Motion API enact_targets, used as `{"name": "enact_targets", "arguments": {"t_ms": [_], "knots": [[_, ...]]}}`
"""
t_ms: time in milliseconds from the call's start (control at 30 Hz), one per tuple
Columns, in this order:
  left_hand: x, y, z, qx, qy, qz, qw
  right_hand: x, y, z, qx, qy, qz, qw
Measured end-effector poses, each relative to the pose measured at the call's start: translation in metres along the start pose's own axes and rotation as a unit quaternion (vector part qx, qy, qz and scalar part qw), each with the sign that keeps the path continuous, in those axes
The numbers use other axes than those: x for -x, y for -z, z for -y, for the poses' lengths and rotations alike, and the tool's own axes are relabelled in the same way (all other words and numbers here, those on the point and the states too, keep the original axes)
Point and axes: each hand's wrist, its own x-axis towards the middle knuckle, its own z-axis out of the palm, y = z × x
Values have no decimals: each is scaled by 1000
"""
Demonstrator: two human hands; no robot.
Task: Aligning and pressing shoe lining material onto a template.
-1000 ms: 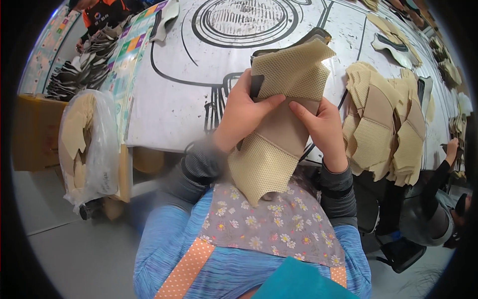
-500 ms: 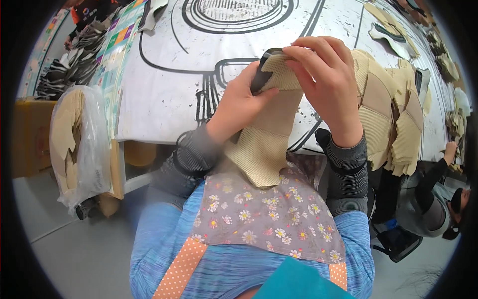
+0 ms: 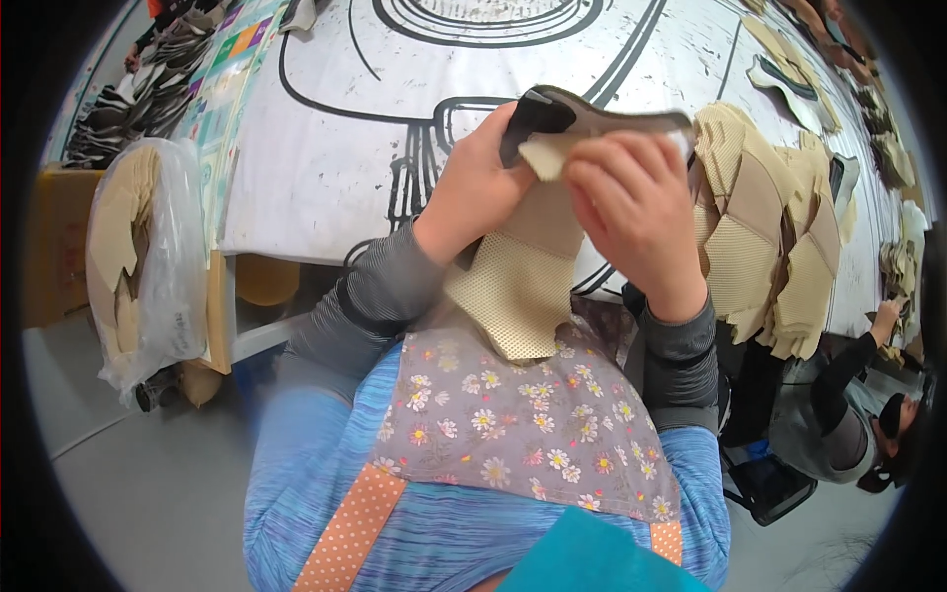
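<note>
My left hand [image 3: 478,187] is closed on a beige perforated mesh piece [image 3: 528,286], which looks like a cut shoe-upper part. It hangs over my lap, its lower end against my flowered apron [image 3: 523,424]. At its top, a glossy black patch [image 3: 543,116] shows beside my left fingers. From there a grey-brown, dark-edged flap [image 3: 621,120] curves over to the right. My right hand [image 3: 636,212] has its fingers curled at that flap, pinching near its right end. Motion blurs those fingertips, and their exact grip is partly hidden.
Stacks of beige mesh pieces [image 3: 755,232] lie on the right of the white, black-lined table [image 3: 326,187]. At left, a clear plastic bag [image 3: 178,266] holds more beige pieces; dark pieces [image 3: 148,94] pile behind it. Another person [image 3: 853,419] sits at the right.
The top of the piece has opened into a wide curved flap between my hands. My right hand has moved slightly down, its fingers more curled. The view has shifted a little.
</note>
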Motion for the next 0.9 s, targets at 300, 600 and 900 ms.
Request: {"name": "enact_targets", "arguments": {"t_ms": [300,600,900], "knots": [[-3,10,10,19,85,31,996,39,-13,19,-127,16,107,986],[2,-1,-7,-65,-20,19,998,-7,7,-17,29,31,-91,995],[5,1,-18,-112,5,42,993,-18,-9,-24,61,-13,-136,989]]}}
